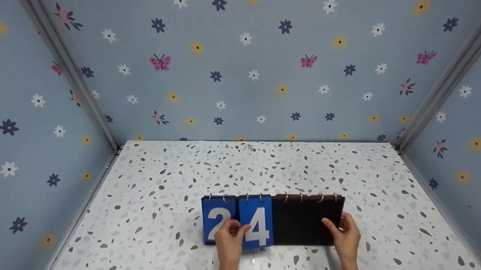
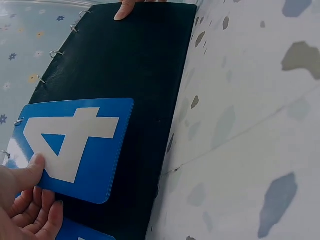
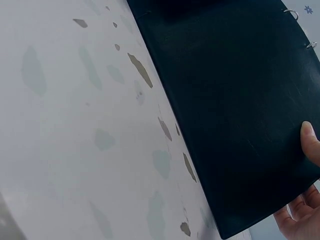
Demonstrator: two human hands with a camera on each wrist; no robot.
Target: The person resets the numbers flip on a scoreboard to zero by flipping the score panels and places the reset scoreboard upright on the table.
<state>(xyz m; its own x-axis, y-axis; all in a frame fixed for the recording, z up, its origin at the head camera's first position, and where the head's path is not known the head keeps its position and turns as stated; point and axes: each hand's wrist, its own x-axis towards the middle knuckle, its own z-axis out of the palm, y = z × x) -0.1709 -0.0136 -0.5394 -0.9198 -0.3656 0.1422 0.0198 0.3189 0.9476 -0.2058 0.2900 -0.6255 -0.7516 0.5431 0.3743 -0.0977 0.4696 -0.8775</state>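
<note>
A black flip scoreboard [image 1: 301,221] stands tilted on the table, metal rings along its top edge. Two blue number cards hang on its left half: the card with a white 2 [image 1: 209,211] and the card with a white 4 [image 1: 264,215]. My left hand [image 1: 230,243] pinches the 4 card by its left edge, thumb on the front and fingers curled behind, partly covering the 2. In the left wrist view, the 4 card lifts slightly off the black backing. At the board's right edge my right hand [image 1: 347,238] grips it, thumb on the front face, fingers behind.
The board stands on a white speckled tabletop [image 1: 242,167]. Blue flowered panels [image 1: 239,102] enclose the back and both sides, with grey metal posts [image 1: 71,69] at the corners. Reddish card edges [image 1: 298,195] show behind the rings on the board's right half.
</note>
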